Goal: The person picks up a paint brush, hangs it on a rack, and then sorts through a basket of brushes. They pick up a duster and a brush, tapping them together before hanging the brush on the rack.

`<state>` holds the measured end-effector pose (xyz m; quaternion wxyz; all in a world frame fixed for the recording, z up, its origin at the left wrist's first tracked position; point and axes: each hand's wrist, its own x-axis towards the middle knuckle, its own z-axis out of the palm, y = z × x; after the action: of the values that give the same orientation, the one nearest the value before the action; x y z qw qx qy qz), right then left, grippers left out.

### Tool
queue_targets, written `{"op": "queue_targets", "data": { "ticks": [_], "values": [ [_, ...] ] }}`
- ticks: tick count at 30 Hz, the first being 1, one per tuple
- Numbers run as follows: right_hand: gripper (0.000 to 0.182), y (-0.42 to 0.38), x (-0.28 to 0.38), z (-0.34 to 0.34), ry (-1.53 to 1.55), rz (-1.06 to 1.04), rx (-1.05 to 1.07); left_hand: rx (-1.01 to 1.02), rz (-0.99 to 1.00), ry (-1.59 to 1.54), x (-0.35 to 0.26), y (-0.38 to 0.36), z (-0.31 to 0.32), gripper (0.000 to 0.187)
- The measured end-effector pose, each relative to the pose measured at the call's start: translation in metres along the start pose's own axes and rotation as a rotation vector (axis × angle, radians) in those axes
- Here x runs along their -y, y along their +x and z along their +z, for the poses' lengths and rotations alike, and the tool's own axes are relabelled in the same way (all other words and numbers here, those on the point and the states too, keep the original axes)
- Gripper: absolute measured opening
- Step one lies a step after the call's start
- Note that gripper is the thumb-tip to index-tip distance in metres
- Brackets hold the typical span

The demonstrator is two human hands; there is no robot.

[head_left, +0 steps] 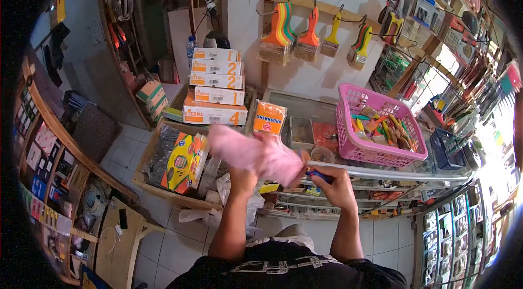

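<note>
Head view, single frame. Item: pink cloth (256,152), soft and limp, blurred with motion, held up at chest height in front of the glass counter (403,172), over the gap between counter and wooden crate (143,172). Handling, by judgement: light, pliable, no stiffness, not fragile, unlikely to slip from a pinch; best gripped by a bunched edge or corner, since any flat hold would let it sag. Orientation: long axis roughly horizontal, tilted slightly down toward the right; broad loose end pointing left toward the yellow packet (182,161), gathered end at right near the knuckles. Left hand (242,172): raised beneath the cloth, mostly hidden by it, apparently clenched on the underside; exact finger position not discernible. Right hand (329,180): closed around a small dark blue object (317,174), identity too blurred to tell, thumb side touching the gathered end of the cloth. Surroundings: pink basket (354,150) of mixed small goods on the counter top, well right of the cloth; orange packet (269,117) standing just behind the cloth; stacked orange-and-white boxes (215,87) behind the crate; paintbrushes (313,35) hung on a wall rail above. Dark shirt (283,270) at lower edge of frame.
</note>
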<state>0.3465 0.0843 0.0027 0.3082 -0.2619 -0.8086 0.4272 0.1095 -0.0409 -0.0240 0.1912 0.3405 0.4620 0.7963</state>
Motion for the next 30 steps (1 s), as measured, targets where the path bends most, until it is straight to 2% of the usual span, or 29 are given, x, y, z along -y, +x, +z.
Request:
{"op": "queue_targets", "data": {
  "ticks": [2,3,5,8,9,11,15,19,21,24,27,29,30],
  "values": [
    [0.031,0.002,-0.005,0.002,0.032,0.024,-0.109,-0.009,-0.061,-0.119,0.000,0.000,0.006,0.043],
    [0.031,0.003,-0.004,0.000,0.025,-0.015,-0.056,-0.015,-0.060,-0.151,-0.011,-0.001,0.014,0.040],
    [0.031,0.004,-0.001,-0.004,0.009,-0.087,0.062,0.003,0.027,-0.094,0.005,0.001,0.008,0.040],
    [0.027,0.012,0.009,-0.001,0.035,0.041,-0.098,0.031,-0.122,-0.065,0.002,-0.004,0.004,0.045],
    [0.026,0.016,0.009,0.001,0.030,0.037,-0.159,0.050,-0.057,-0.092,-0.003,-0.003,0.008,0.049],
    [0.025,0.027,0.003,0.007,0.019,0.027,-0.287,0.125,-0.155,-0.066,-0.005,-0.005,0.002,0.052],
    [0.028,0.045,0.009,0.009,0.384,0.144,-0.291,0.277,-0.138,-0.059,0.000,-0.009,0.000,0.053],
    [0.039,0.052,0.015,0.001,0.252,0.034,-0.155,0.540,-0.207,0.015,-0.018,-0.012,-0.002,0.048],
    [0.050,0.050,0.016,-0.003,0.358,0.071,-0.045,0.617,-0.182,0.062,-0.026,-0.013,0.000,0.048],
    [0.058,0.046,0.004,-0.003,0.475,0.089,0.116,0.593,-0.255,0.074,-0.028,-0.014,-0.006,0.050],
    [0.056,0.039,-0.005,0.002,0.574,0.058,0.118,0.490,-0.263,0.132,-0.027,-0.011,-0.011,0.049],
    [0.043,0.034,-0.008,0.007,0.581,0.144,0.039,0.398,-0.315,0.198,-0.030,-0.008,-0.013,0.048],
    [0.039,0.033,-0.007,0.010,0.602,0.206,0.026,0.305,-0.337,0.117,-0.028,-0.008,-0.011,0.047]
  ]
}}
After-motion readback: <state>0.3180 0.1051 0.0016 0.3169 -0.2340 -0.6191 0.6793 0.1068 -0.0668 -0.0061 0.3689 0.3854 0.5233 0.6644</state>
